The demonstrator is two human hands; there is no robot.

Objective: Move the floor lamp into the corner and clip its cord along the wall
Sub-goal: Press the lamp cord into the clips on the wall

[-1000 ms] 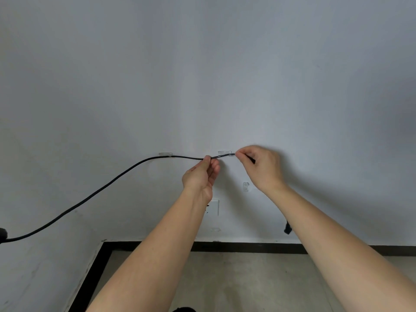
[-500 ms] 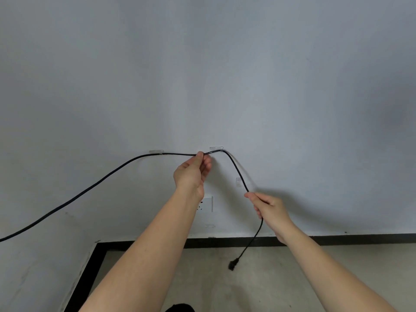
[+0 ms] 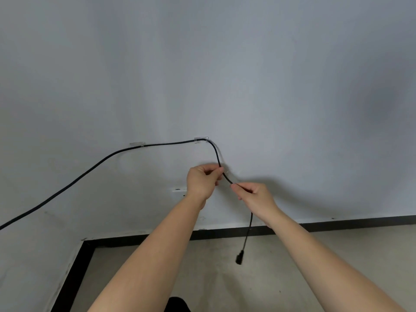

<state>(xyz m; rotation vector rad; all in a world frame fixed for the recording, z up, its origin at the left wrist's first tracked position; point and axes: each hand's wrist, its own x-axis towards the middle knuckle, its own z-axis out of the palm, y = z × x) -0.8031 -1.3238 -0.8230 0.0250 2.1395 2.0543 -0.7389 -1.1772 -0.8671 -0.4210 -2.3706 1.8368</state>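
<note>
Wall (image 3: pixel 247 75): pale grey, bare above the cord, broad and unbroken to the right. Below it a dark skirting strip (image 3: pixel 337 224) runs along the floor (image 3: pixel 213 266), turning at the corner low on the left of the wall, where a second strip comes toward the camera. The beige floor below the wall shows open ground on both sides of the arms.

Cord (image 3: pixel 94 167): black, thin, round. It enters from the left edge of view, rises against the wall, passes through the left clip (image 3: pixel 136 144), runs nearly level to the right clip (image 3: pixel 201 139), then bends sharply down. Below the hands it hangs free, off the wall, and ends in a black plug (image 3: pixel 239 259) dangling above the floor.

Clips: two, clear plastic, stuck to the wall, well apart, cord seated in both.

Left hand (image 3: pixel 202 182): below the right clip, thumb and fingers closed on the cord just under the bend.

Right hand (image 3: pixel 255 197): just beside the left, lower and to its right, fingertips clamped on the cord; the two hands are near, not touching.

Hard to make out: a white wall fitting (image 3: pixel 179 190), mostly covered by the left wrist. A dark shape at the bottom edge of view is cut off. The lamp is out of view.
</note>
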